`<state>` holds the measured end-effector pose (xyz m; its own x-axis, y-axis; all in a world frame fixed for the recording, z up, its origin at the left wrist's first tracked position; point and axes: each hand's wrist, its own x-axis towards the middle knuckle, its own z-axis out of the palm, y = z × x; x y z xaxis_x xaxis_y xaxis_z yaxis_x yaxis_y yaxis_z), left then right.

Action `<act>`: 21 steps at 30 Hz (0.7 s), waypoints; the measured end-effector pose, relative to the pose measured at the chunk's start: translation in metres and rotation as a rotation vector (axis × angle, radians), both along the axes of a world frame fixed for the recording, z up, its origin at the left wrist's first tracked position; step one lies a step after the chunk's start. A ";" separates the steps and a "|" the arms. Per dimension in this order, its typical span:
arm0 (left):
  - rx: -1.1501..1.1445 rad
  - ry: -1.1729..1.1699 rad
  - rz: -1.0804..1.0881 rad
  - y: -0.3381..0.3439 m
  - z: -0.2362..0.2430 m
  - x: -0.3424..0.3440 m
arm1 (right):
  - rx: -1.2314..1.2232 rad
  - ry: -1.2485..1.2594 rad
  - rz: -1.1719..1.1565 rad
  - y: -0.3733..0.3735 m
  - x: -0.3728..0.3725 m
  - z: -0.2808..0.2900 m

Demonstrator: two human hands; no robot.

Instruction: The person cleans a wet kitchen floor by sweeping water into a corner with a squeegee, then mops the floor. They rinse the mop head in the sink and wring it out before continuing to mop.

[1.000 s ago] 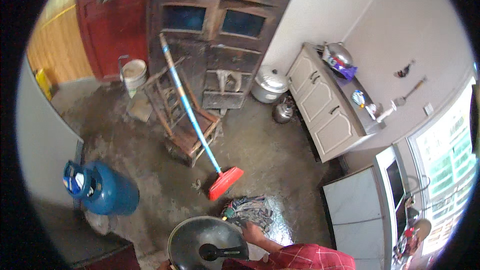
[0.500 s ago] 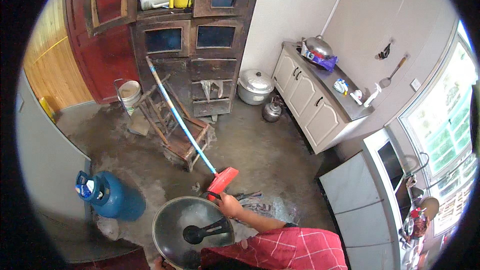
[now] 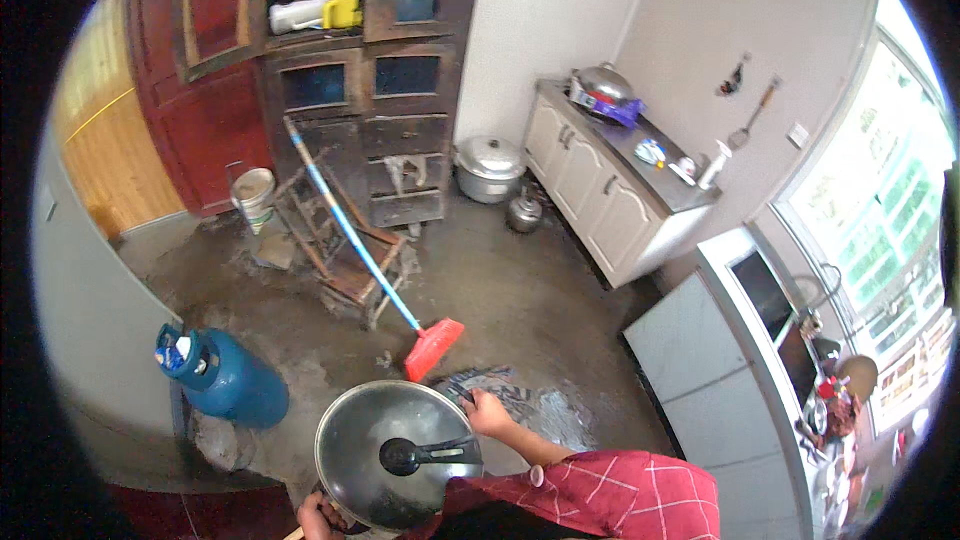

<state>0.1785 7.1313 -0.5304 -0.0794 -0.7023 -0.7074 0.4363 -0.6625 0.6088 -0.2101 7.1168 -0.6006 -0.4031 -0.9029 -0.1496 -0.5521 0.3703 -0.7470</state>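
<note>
A round pan with a glass lid (image 3: 360, 440) is carried in front of my body; a black knob and upright handle (image 3: 400, 456) top the lid. My right hand (image 3: 487, 412) is closed round the dark side handle at the pan's right edge. At the lower left rim my left hand (image 3: 320, 517) is curled closed on the pan's other side. The tip of a light wooden piece shows beside it, and the grip itself is partly hidden. Beyond the pan, a broom with a red head (image 3: 434, 348) leans across a wooden chair (image 3: 362, 265).
A blue gas cylinder (image 3: 235, 380) stands on the left. A worn wooden cabinet (image 3: 320, 90), a white bucket (image 3: 254, 190), a large lidded pot (image 3: 490, 168) and a kettle (image 3: 524, 212) are farther off. White cabinets (image 3: 590, 175) and a sink counter (image 3: 720, 250) line the right. Cloth-like debris (image 3: 495, 390) lies on the wet floor.
The pan and both hands appear slightly farther right in view. More of my left hand now shows at the rim. The surrounding room has shifted a little as my head turned.
</note>
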 end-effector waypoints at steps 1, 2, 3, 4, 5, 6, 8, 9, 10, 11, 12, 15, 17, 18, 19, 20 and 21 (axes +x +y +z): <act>-0.025 0.081 -0.048 0.002 -0.003 -0.006 | 0.026 0.012 -0.020 0.007 -0.013 0.000; 0.052 -0.047 0.002 -0.010 -0.022 -0.023 | 0.061 0.031 -0.047 0.020 -0.033 0.000; 0.024 -0.047 -0.057 -0.009 -0.036 -0.039 | 0.016 0.102 -0.088 0.032 -0.056 -0.005; -0.007 -0.054 -0.103 -0.016 -0.018 -0.068 | -0.041 0.106 -0.150 0.040 -0.075 -0.005; 0.023 -0.060 -0.093 -0.022 -0.001 -0.090 | -0.021 0.095 -0.175 0.040 -0.090 -0.008; 0.043 -0.063 -0.099 -0.028 0.007 -0.114 | -0.009 0.087 -0.216 0.042 -0.109 0.001; 0.075 -0.040 -0.112 -0.041 0.010 -0.159 | -0.041 -0.003 -0.301 0.049 -0.144 0.028; 0.081 -0.031 -0.153 -0.050 0.008 -0.184 | -0.064 0.052 -0.348 0.053 -0.168 0.025; 0.088 -0.022 -0.190 -0.057 0.007 -0.208 | -0.088 0.027 -0.360 0.054 -0.190 0.025; 0.128 -0.076 -0.197 -0.067 0.019 -0.241 | -0.106 0.013 -0.374 0.055 -0.216 0.028; 0.170 -0.131 -0.200 -0.072 0.031 -0.275 | -0.122 -0.004 -0.384 0.059 -0.243 0.029; 0.076 -0.112 -0.284 -0.089 0.033 -0.357 | -0.098 0.037 -0.491 0.059 -0.321 0.011; 0.068 -0.084 -0.331 -0.105 0.028 -0.411 | -0.087 0.023 -0.548 0.063 -0.368 0.005; 0.111 -0.138 -0.323 -0.110 0.031 -0.440 | -0.049 -0.049 -0.564 0.069 -0.395 0.008; 0.076 -0.154 -0.360 -0.119 0.034 -0.464 | -0.096 0.017 -0.565 0.069 -0.415 0.012; 0.052 -0.159 -0.396 -0.125 0.034 -0.487 | -0.132 0.095 -0.563 0.072 -0.436 0.021; 0.076 -0.121 -0.407 -0.129 0.041 -0.510 | -0.119 0.099 -0.563 0.073 -0.457 0.033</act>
<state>-0.3318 7.0027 -0.4896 -0.2527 -0.5767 -0.7769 0.0584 -0.8106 0.5827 -0.6670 7.1896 -0.5678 -0.8327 -0.5537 0.0031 -0.3642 0.5435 -0.7563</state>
